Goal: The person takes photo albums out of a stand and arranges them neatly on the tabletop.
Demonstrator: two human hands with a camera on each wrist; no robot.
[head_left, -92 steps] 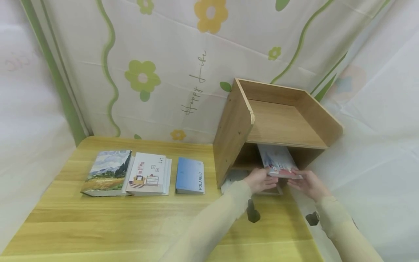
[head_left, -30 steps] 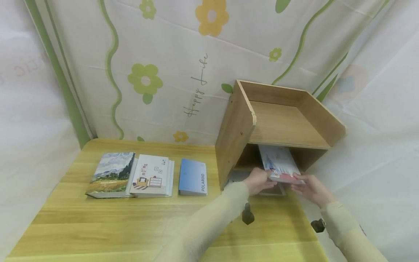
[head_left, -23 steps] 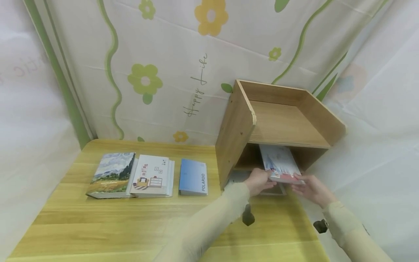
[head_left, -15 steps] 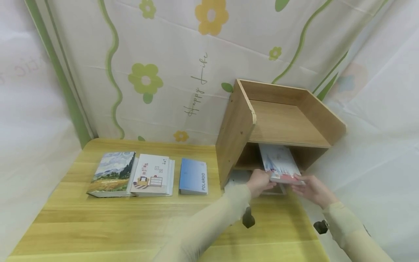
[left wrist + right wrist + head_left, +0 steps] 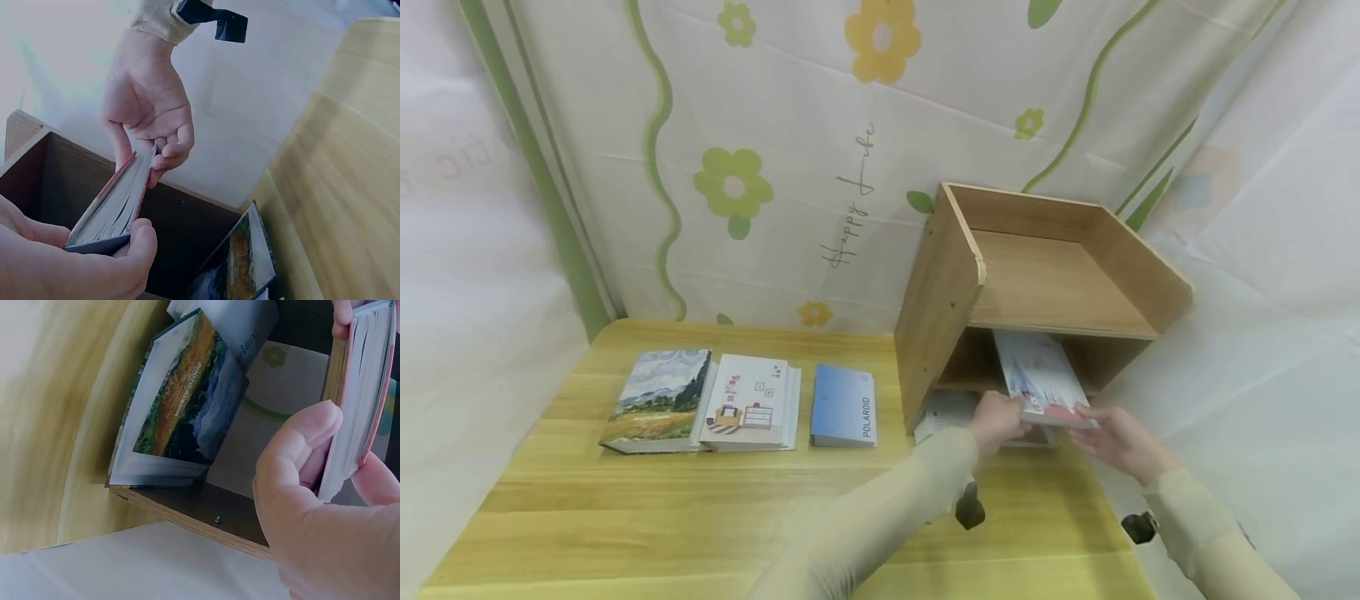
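Observation:
A thick photo album point(image 5: 1041, 375) with a white cover, red and blue print, lies partly inside the shelf's middle compartment, its near end sticking out. My left hand point(image 5: 998, 419) grips its near left corner, thumb on top and fingers beneath. At the near right corner, my right hand point(image 5: 1122, 443) pinches it the same way. In the left wrist view the page edges of the album point(image 5: 115, 209) show between both hands. The right wrist view has my right hand point(image 5: 312, 506) with thumb and fingers on opposite covers. The album's far end is hidden under the shelf's top board.
The wooden shelf point(image 5: 936, 308) stands at the table's back right. Another photo album point(image 5: 181, 394) with a landscape cover lies in its bottom compartment. On the table point(image 5: 662, 517) are a landscape-covered album point(image 5: 658, 400), a white album point(image 5: 745, 400) and a blue Polaroid album point(image 5: 842, 404).
The held album has come slightly outward from the compartment toward me, and both hands have moved with it. Their grip stays on the same corners.

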